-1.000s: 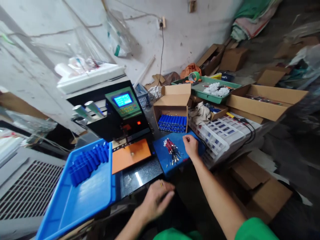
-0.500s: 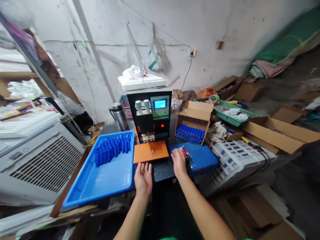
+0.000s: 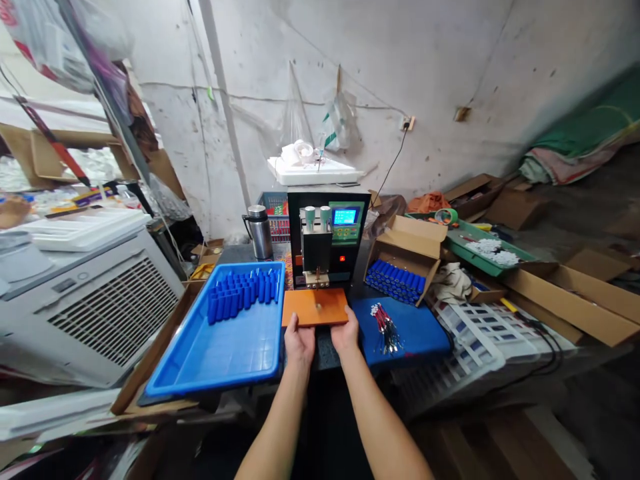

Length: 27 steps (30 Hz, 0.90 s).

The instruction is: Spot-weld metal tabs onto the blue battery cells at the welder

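Note:
My left hand [image 3: 300,341] grips the near left corner of an orange board [image 3: 313,304], its thumb on the edge and its fingers partly hidden under it. At the near right corner my right hand [image 3: 346,331] holds the same board, fingers curled beneath. The board lies in front of a black machine with a lit screen [image 3: 345,217], under its welding head with thin metal tips [image 3: 317,275]. To the right, a bundle of red and black wires with white connectors [image 3: 386,328] rests on a blue pad [image 3: 423,327].
A blue tray [image 3: 235,357] with several blue cylindrical cells [image 3: 243,297] stands left. Behind the pad is an open cardboard box [image 3: 413,230] of blue cells [image 3: 395,280]. A steel flask [image 3: 259,232] stands behind the tray. White crates [image 3: 475,333] and a green tray [image 3: 500,267] are further right.
My right hand has left the wire bundle and moved left to the orange board's right corner. My left hand now grips the left corner. The camera view has shifted.

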Each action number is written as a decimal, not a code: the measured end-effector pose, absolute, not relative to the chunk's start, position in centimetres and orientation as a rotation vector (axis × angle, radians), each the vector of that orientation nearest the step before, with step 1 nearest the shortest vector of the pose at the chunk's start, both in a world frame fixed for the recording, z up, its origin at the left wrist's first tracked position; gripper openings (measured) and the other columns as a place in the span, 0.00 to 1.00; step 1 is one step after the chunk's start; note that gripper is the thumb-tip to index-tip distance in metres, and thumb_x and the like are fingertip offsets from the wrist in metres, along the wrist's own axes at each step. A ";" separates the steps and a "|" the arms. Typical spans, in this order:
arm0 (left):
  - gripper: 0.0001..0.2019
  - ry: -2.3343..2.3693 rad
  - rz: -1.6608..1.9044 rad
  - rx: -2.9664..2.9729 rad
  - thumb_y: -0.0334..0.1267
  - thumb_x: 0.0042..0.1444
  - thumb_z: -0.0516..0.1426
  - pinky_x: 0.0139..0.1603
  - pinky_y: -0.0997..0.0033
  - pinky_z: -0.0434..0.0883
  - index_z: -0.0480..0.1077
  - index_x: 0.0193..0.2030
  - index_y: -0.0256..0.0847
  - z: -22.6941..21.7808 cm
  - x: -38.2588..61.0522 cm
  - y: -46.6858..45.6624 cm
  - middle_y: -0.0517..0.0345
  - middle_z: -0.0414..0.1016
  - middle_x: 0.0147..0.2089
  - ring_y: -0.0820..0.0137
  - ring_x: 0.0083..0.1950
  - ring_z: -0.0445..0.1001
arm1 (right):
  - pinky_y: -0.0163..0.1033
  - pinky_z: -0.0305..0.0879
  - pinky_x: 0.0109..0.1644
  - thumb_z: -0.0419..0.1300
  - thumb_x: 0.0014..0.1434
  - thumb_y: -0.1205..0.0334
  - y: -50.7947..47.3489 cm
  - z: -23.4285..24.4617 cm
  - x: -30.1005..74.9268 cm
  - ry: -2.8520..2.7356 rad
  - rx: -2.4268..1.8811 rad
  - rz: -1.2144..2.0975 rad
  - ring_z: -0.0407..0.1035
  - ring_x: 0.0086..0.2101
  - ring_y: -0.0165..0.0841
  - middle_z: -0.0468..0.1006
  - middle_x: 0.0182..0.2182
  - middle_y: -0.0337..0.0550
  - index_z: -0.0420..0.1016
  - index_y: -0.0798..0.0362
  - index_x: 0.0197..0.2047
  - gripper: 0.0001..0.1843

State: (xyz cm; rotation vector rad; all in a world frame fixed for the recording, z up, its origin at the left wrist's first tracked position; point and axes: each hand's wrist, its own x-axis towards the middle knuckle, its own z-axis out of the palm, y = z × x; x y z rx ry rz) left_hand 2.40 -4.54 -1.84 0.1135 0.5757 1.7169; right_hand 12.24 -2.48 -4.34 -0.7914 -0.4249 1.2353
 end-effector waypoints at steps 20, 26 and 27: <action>0.17 0.665 1.763 0.091 0.25 0.60 0.53 0.57 0.64 0.73 0.69 0.56 0.39 -1.2 2.6 -4.2 0.51 0.77 0.53 0.68 0.54 0.75 | 0.40 0.73 0.41 0.58 0.59 0.62 -2.9 -2.7 13.2 -0.044 -0.538 1.475 0.76 0.38 0.36 0.82 0.37 0.45 0.77 0.56 0.41 0.10; 0.16 0.765 1.764 0.116 0.26 0.60 0.54 0.52 0.66 0.76 0.68 0.55 0.38 -0.9 2.6 -4.3 0.51 0.78 0.49 0.69 0.48 0.78 | 0.39 0.73 0.40 0.59 0.58 0.61 -3.3 -2.4 13.5 -0.080 -0.552 1.473 0.76 0.37 0.36 0.82 0.36 0.45 0.77 0.57 0.40 0.10; 0.16 0.767 1.763 0.108 0.26 0.60 0.54 0.52 0.66 0.76 0.68 0.55 0.38 -0.8 2.7 -4.1 0.51 0.78 0.48 0.69 0.48 0.78 | 0.39 0.73 0.40 0.60 0.58 0.61 -3.2 -2.3 13.5 -0.077 -0.551 1.481 0.76 0.37 0.36 0.82 0.36 0.45 0.77 0.57 0.40 0.10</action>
